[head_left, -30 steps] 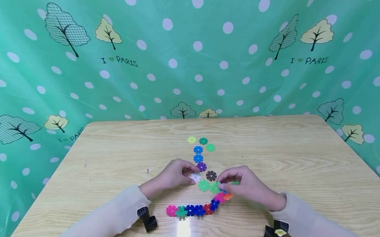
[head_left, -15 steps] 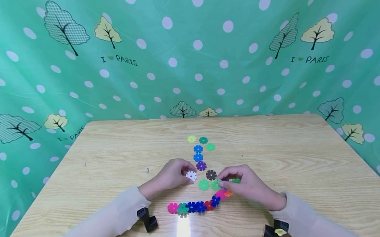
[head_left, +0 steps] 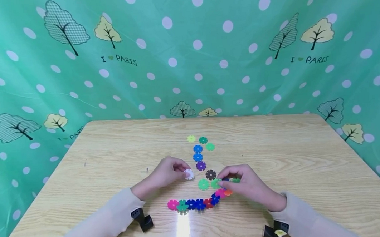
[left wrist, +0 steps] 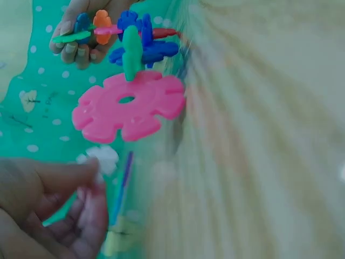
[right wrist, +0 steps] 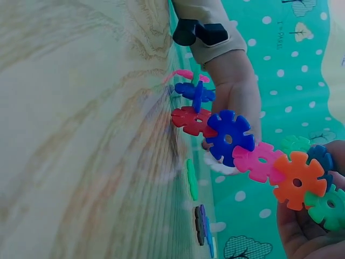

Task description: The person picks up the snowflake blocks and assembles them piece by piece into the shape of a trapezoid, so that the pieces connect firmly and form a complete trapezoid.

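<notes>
Between thumb and fingers, my left hand (head_left: 167,172) pinches a white notched plastic disc (head_left: 189,174), seen also in the left wrist view past the fingertips. My right hand (head_left: 246,183) grips one end of a chain of interlocked notched discs (head_left: 199,204). This chain runs left through orange, pink, blue and red pieces to a pink disc (left wrist: 129,105) at its far end. Green and blue discs sit right at the right hand's fingers. White disc and chain are apart. A loose green disc (head_left: 203,184) and a dark brown disc (head_left: 211,174) lie between the hands.
Beyond the hands, loose discs lie on the wooden table (head_left: 275,139): purple (head_left: 201,166), two blue (head_left: 197,157), light green (head_left: 210,146), dark green (head_left: 203,140) and yellow (head_left: 191,138). A green dotted cloth (head_left: 186,54) hangs behind the table.
My left hand has lifted the white disc and drawn it left, away from the purple disc. The chain's pink end has risen slightly while the right hand stays nearly still.
</notes>
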The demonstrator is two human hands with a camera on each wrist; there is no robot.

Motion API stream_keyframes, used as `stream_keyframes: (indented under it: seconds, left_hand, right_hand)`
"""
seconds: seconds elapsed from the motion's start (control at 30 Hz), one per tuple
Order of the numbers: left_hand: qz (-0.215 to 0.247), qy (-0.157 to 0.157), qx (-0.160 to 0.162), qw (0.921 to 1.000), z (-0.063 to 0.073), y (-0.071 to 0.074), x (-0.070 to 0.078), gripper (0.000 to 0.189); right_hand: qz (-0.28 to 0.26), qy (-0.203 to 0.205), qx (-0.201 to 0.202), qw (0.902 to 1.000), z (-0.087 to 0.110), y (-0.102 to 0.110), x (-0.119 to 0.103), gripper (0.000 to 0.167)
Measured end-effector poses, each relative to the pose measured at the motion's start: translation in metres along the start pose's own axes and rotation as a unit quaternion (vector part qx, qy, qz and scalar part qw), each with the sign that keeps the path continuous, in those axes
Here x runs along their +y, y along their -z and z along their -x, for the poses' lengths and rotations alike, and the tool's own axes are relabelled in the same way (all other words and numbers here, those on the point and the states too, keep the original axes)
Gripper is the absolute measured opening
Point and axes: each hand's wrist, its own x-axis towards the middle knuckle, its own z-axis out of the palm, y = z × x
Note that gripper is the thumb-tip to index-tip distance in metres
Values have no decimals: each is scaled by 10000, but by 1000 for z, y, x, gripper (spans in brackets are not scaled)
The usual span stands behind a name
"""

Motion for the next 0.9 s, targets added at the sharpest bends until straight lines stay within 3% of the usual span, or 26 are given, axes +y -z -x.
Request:
stream_keyframes:
  seconds: [0.17,0.3,0.47,0.63,0.9]
  left_hand:
    - [864,66,-198,9960,5,-1,14,15]
    - [1607,148,-567,9853,13,-7,29,18]
    - [2195,384,-880,9709,22,-15,42,20]
    - [2382,664,-962,9642,26,-19,49,20]
    - [2323,808,-1042,9637,26,-21,51,21]
  right_hand:
    - [25,-21,76,10000,1,-1,-1,8]
    - [-5,21,146,9999,0,-2,-1,7]
    - [-70,128,201,9997,0,-3,0,7]
    - [-136,198,242,9994,0,-3,0,7]
    - [-243,339,283,9987,0,-4,1,8]
